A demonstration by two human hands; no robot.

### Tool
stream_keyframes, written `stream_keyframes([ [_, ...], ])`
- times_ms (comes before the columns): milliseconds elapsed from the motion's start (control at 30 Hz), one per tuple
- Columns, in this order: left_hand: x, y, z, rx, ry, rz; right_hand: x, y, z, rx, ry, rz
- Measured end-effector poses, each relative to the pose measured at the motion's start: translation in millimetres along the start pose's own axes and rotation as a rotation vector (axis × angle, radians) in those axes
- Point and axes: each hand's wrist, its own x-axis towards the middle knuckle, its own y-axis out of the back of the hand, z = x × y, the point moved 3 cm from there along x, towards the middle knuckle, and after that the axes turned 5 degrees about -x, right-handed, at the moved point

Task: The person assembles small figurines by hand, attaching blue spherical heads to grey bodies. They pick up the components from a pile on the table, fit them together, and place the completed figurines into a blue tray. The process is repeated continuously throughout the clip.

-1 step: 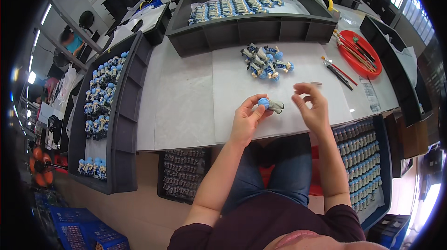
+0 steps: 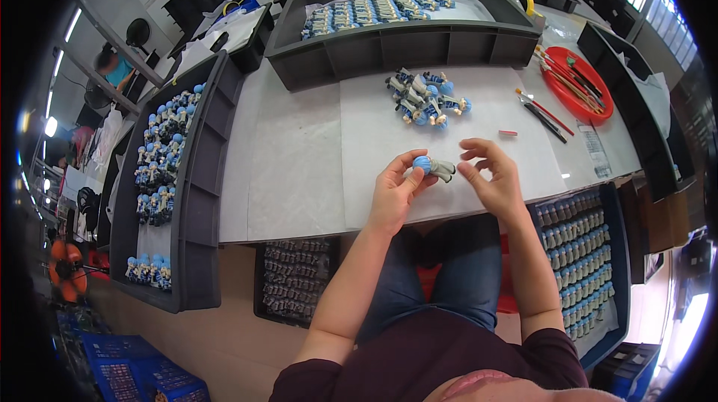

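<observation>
A small figurine (image 2: 441, 170) with blue hair and a pale grey body lies sideways over the white table sheet. My left hand (image 2: 396, 186) grips it by the head, thumb and fingers closed round the blue hair. Its legs point towards my right hand (image 2: 490, 179), which hovers close by with thumb and fingers apart and nothing visible between them. Beyond both hands lies a pile of similar blue-haired figurines (image 2: 428, 100). A short red piece (image 2: 508, 133) rests on the sheet past my right hand.
A large dark tray (image 2: 404, 47) of figurines stands at the back, another tray (image 2: 200, 178) at the left. Brushes (image 2: 550, 119) lie on the right, near a red dish (image 2: 604, 112) of more brushes. A blue crate (image 2: 617, 252) of figurines sits low at the right.
My right hand has moved slightly left, closer to the figurine's legs. The short piece beyond it looked greyish before and now looks red. My left hand keeps its hold.
</observation>
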Motion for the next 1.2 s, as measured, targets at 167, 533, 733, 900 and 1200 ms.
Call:
stream_keyframes([
  [167, 0, 1, -2, -0.043, 0.023, -0.007, -14, -26, 11, 0.140, -0.005, -0.073],
  [533, 2, -3, -5, 0.096, -0.022, 0.038, -21, -29, 30, 0.290, -0.146, 0.054],
  [733, 2, -4, -5, 0.106, -0.013, 0.048, -21, -29, 31, 0.310, -0.105, 0.053],
  [900, 0, -2, 0, 0.125, -0.013, 0.056, -21, -32, 30, 0.320, -0.118, 0.051],
  [1200, 0, -1, -1, 0.159, -0.068, -0.002, -16, -32, 30, 0.183, -0.072, 0.058],
])
